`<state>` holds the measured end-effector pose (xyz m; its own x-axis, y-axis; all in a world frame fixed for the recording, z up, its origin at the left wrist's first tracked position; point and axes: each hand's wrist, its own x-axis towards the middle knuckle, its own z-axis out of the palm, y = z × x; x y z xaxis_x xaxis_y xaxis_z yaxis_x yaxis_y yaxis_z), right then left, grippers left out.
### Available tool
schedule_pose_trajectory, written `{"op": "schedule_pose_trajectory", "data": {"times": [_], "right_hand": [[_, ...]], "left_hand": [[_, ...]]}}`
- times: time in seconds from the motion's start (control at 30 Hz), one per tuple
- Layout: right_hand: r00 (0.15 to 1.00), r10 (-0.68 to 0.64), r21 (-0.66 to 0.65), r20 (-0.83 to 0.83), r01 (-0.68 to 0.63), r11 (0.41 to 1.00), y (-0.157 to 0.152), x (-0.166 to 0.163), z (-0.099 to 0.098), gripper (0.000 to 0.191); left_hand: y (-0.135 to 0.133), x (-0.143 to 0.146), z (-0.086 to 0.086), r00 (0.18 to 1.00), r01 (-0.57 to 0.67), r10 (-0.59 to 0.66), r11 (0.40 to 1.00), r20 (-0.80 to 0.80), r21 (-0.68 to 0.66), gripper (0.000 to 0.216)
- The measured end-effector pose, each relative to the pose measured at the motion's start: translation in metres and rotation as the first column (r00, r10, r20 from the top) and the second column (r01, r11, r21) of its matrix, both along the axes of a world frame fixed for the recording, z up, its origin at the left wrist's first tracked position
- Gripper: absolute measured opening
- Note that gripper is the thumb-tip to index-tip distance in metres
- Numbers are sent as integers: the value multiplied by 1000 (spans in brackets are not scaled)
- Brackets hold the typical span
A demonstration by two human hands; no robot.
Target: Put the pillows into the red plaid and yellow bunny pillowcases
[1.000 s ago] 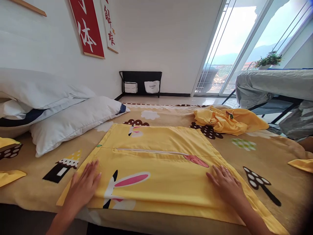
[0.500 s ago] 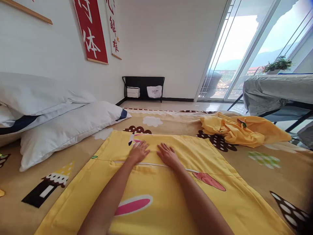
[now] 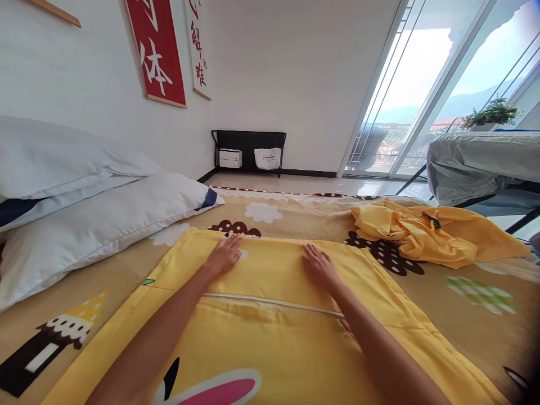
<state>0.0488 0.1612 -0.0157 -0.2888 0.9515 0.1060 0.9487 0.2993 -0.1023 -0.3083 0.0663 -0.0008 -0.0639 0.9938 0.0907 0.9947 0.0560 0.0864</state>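
Observation:
A yellow pillowcase (image 3: 270, 343) with a pink-and-white printed shape lies spread out on the bed. Across it runs a pale zipper-like strip (image 3: 274, 302). My left hand (image 3: 226, 255) rests flat on the far left part of the cloth, near its far edge. Farther right, my right hand (image 3: 319, 264) lies palm down on the same cloth, fingers pointing away from me. Neither hand grips anything. My forearms cover parts of the cloth and its print.
White pillows (image 3: 105, 225) with navy corners are piled at the left. A crumpled yellow-orange cloth (image 3: 434, 230) lies on the patterned bedsheet (image 3: 312, 212) at right. Beyond the bed are a black rack (image 3: 248, 140), a covered table (image 3: 485, 157) and glass doors (image 3: 405, 95).
My hands have slid apart along the cloth, the left one leftward, the right one rightward. Both remain flat. The head view has shifted slightly.

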Motion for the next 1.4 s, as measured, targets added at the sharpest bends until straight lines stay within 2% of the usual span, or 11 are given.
{"op": "schedule_pose_trajectory", "data": {"times": [0.13,0.23,0.37,0.53,0.67,0.8,0.9,0.97,1.07,1.2,1.4], "right_hand": [[936,347,-26,-56,-348,937,-23,-103,-5,50],[917,392,-37,-75,-396,918,-20,-117,-9,51],[973,225,-74,-57,-229,971,11,-54,-9,58],[998,-56,-103,10,56,993,42,51,-15,59],[968,-237,-100,78,245,964,41,97,-12,61],[967,-248,0,47,249,969,23,59,4,59],[999,37,16,15,-37,999,3,-20,7,53],[976,218,0,-10,-218,976,-7,-74,2,50],[953,301,-9,-47,-301,953,-12,-123,-8,51],[968,241,-42,-63,-244,969,4,-108,-16,54],[998,58,-97,-26,-61,993,35,-17,-15,60]], "left_hand": [[25,80,-11,968,248,-245,967,50,-62,56],[37,82,-20,965,258,-254,964,71,-63,56],[36,10,-24,996,72,-71,997,54,-16,56],[-4,-92,-18,988,-143,141,989,55,25,55],[-37,-123,-4,961,-275,274,959,20,66,51],[-29,-77,11,983,-180,182,975,-10,131,54],[0,1,9,998,63,-63,994,-1,88,56],[21,54,1,971,227,-227,974,72,6,58],[44,104,-16,973,203,-200,979,120,-17,57],[54,101,-31,988,81,-81,997,132,11,57],[49,25,-28,993,-45,46,999,109,-14,59]]}}
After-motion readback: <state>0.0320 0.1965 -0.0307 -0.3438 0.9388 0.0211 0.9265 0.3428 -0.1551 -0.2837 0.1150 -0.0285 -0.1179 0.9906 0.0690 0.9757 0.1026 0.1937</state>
